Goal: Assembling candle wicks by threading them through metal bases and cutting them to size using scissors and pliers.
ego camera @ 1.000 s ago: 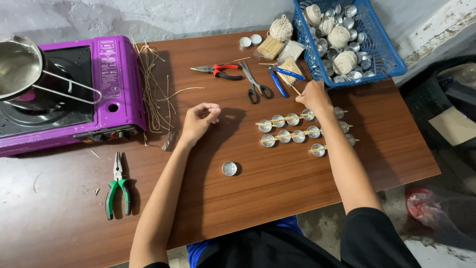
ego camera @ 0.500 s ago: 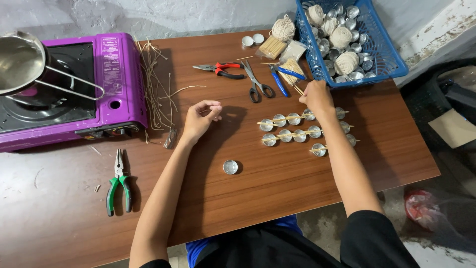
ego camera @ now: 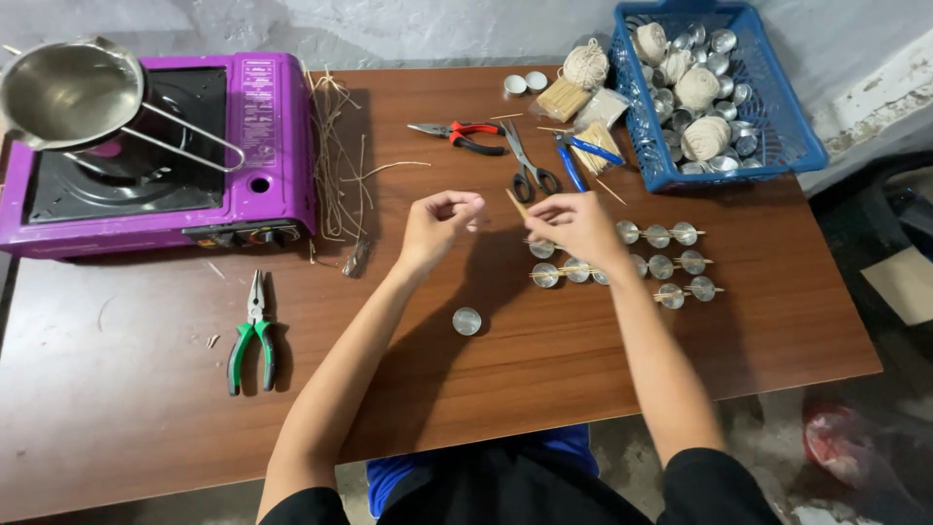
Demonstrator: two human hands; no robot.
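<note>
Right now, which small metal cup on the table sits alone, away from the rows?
The single round metal cup nearest the person, below the left hand. The others sit in rows under the right hand.

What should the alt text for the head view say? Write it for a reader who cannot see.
Over a brown wooden table, the right hand holds a thin wooden stick beside the pinched left hand, above rows of small metal cups. A purple stove, pliers and blue basket surround them.
</note>
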